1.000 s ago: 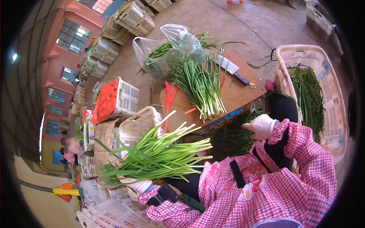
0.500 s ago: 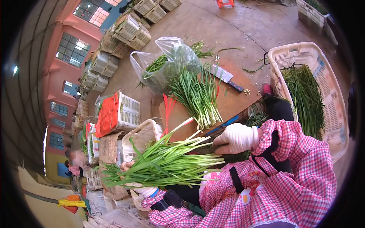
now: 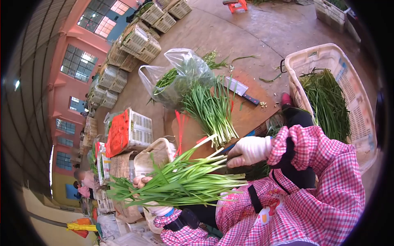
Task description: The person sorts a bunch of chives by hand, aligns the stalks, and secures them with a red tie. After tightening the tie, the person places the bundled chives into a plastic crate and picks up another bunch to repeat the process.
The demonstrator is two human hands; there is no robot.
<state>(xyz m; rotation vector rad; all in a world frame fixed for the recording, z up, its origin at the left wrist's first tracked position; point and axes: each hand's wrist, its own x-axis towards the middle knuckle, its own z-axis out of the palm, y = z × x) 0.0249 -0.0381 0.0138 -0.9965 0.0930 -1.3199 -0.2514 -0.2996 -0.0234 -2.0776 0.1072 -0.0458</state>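
My left hand point(image 3: 141, 181) is wrapped round a loose bunch of green stalks point(image 3: 184, 178), leaves to the left and pale ends to the right. My right hand point(image 3: 250, 151), white-wrapped at palm and wrist, is closed beside the pale ends; whatever its fingers pinch is too small to make out. Beyond lies a brown board point(image 3: 254, 112) bearing another pile of stalks point(image 3: 211, 110), a cleaver point(image 3: 242, 89) with a dark handle, and red strips point(image 3: 180, 130). A clear plastic bag point(image 3: 180, 78) with greens inside stands at the board's far left corner.
At right is a large white crate point(image 3: 361, 102) holding long greens point(image 3: 326, 102). Left of the board are a small pale basket point(image 3: 154, 153) and a white crate point(image 3: 140, 128) with a red bag point(image 3: 119, 133). Stacked crates point(image 3: 139, 41) line the wall; a person point(image 3: 85, 182) is at far left.
The bunch in my left hand has shifted slightly and its pale ends are fanned differently. My right hand has moved slightly left and down. The whole view has tilted a little.
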